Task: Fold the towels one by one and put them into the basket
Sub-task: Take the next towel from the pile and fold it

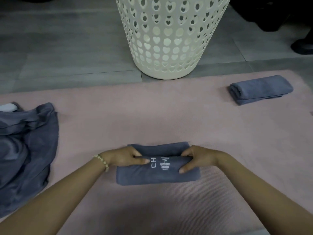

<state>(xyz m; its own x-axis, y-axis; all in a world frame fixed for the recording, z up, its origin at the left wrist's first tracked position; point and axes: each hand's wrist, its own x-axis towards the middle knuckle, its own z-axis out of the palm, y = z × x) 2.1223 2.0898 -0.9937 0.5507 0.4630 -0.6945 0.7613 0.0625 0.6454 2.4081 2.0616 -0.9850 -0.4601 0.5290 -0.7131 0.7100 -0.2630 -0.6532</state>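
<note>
Far left, loose towels [25, 141] heaped. Pinching the raised fold with left hand [125, 158]. Folded towel [157, 177] flat on the pink mat [152, 116], well short of the basket [171, 39]: soft, light, floppy, best gripped at both ends. Long axis running left-right. Pinching likewise with right hand [196, 158].

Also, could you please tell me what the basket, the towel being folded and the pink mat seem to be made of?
Basket: cream moulded plastic, matte; rigid wall pierced with heart-shaped holes. Towel: soft grey-blue cloth, perhaps microfibre; it folds limply. Mat: pink, finely ribbed, likely foam or rubber.
</note>
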